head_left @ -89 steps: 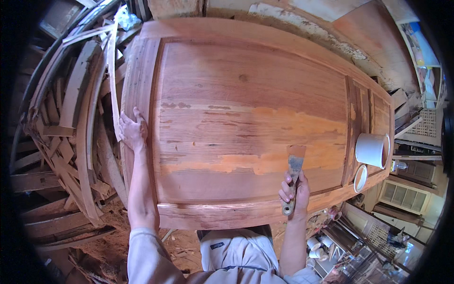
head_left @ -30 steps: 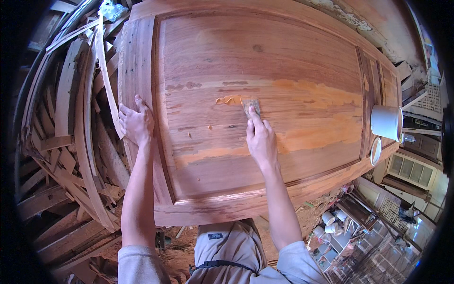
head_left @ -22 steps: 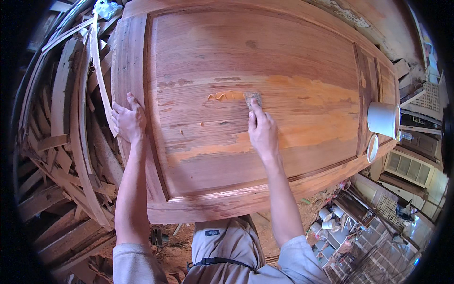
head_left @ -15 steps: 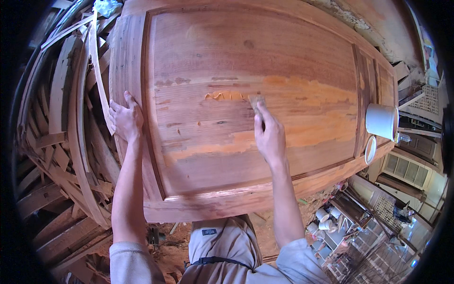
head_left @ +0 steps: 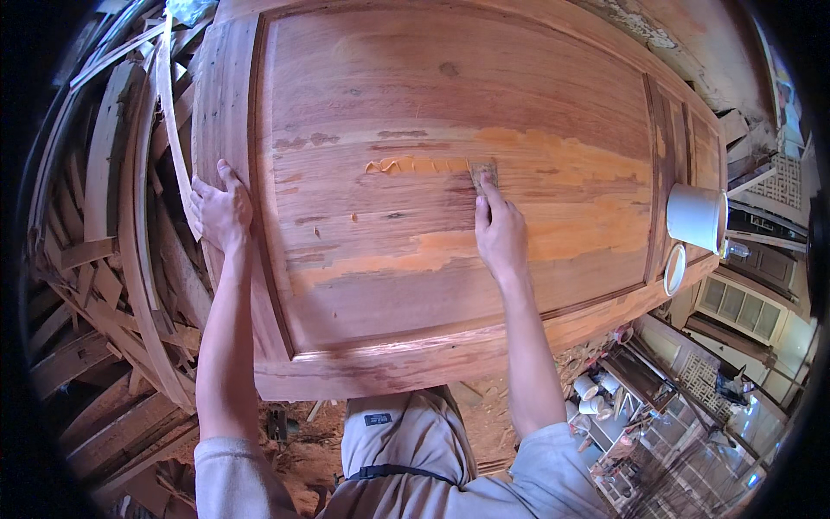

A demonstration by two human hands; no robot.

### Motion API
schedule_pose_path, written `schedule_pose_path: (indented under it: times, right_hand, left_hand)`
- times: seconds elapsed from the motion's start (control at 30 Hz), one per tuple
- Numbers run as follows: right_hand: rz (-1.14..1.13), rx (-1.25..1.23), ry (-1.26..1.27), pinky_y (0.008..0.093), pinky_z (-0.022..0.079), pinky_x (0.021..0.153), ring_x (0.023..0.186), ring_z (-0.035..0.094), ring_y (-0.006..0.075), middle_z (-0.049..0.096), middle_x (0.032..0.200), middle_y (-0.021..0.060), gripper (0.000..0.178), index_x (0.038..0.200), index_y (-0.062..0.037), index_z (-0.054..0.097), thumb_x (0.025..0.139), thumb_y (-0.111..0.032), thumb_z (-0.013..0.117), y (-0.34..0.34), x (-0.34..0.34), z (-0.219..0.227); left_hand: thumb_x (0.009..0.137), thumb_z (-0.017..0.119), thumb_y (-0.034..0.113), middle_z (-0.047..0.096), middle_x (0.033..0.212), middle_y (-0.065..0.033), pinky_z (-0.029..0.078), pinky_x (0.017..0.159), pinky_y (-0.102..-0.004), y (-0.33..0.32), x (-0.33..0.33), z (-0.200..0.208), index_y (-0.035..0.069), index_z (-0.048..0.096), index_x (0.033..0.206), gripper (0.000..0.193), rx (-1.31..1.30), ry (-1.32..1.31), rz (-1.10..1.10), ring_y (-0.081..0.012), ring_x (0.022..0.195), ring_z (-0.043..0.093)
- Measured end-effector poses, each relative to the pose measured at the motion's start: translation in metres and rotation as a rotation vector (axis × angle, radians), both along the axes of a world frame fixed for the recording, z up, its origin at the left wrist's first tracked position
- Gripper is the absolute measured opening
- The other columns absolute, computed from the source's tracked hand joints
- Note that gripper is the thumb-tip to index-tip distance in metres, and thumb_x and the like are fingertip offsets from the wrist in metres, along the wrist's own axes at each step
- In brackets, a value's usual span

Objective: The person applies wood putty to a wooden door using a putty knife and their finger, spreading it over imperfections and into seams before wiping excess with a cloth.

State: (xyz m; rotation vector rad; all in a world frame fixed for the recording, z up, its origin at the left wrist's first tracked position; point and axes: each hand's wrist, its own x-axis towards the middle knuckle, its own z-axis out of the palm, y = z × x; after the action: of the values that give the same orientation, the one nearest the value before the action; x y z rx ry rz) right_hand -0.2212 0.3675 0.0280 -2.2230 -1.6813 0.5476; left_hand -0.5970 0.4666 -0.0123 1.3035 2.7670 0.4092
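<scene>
A large panelled wooden door (head_left: 389,104) lies flat before me, its recessed panel streaked with orange filler (head_left: 579,229). My right hand (head_left: 503,232) is closed on a small flat putty knife (head_left: 484,171), whose blade rests on the panel at the right end of a ridged orange strip (head_left: 415,165). Two small orange dabs sit on the wood left of my right forearm. My left hand (head_left: 223,208) lies on the door's left frame with its fingers over the outer edge and the thumb apart; it holds nothing loose.
At the door's right end stands a white bucket (head_left: 696,216), with a round white lid (head_left: 675,269) beside it. Scrap boards (head_left: 112,173) are piled along the left. Several small tubs (head_left: 592,402) and a cluttered rack are at the lower right. A wall rises behind the door.
The putty knife in my right hand has moved slightly right along the panel, and the ridged filler strip has grown longer behind it. My left hand stays on the door frame.
</scene>
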Motion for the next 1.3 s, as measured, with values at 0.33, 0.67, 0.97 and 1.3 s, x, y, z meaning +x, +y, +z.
schedule_pose_path:
  times: [0.33,0.67,0.97,1.3]
  right_hand:
    - [-0.053,0.012,-0.02,0.0498,0.051,0.076,0.086,0.064,0.0434,0.066,0.09,0.0266,0.036,0.129,-0.009,0.058,0.097,-0.023,0.051,-0.004,0.026,0.002]
    - [-0.075,-0.06,0.037,0.0479,0.051,0.074,0.083,0.064,0.0418,0.066,0.092,0.026,0.037,0.131,-0.0082,0.056,0.097,-0.02,0.053,-0.001,0.046,0.016]
    - [-0.025,-0.158,0.082,0.0433,0.051,0.082,0.098,0.065,0.0389,0.065,0.11,0.0257,0.037,0.132,-0.0073,0.056,0.098,-0.021,0.053,0.008,0.069,0.034]
    - [0.506,-0.292,0.129,0.0493,0.052,0.074,0.088,0.066,0.0402,0.068,0.095,0.0214,0.033,0.123,-0.0065,0.061,0.098,-0.025,0.05,0.036,0.006,0.08]
  left_hand:
    - [0.094,0.04,0.061,0.049,0.138,-0.0234,0.035,0.106,-0.052,0.006,-0.001,-0.007,-0.001,0.042,0.14,0.077,0.008,0.006,-0.011,-0.0376,0.13,0.045]
    - [0.094,0.04,0.061,0.048,0.14,-0.0242,0.034,0.107,-0.0494,0.005,-0.005,-0.01,-0.002,0.043,0.139,0.077,0.029,0.013,-0.021,-0.0387,0.13,0.045]
    - [0.094,0.04,0.059,0.047,0.14,-0.0252,0.033,0.108,-0.0488,0.005,-0.004,-0.012,-0.002,0.042,0.139,0.076,0.024,-0.022,0.001,-0.0384,0.131,0.044]
    - [0.095,0.041,0.055,0.052,0.135,-0.0223,0.036,0.104,-0.0506,0.004,-0.003,0.0,0.002,0.044,0.138,0.068,-0.019,0.011,0.026,-0.0364,0.126,0.049]
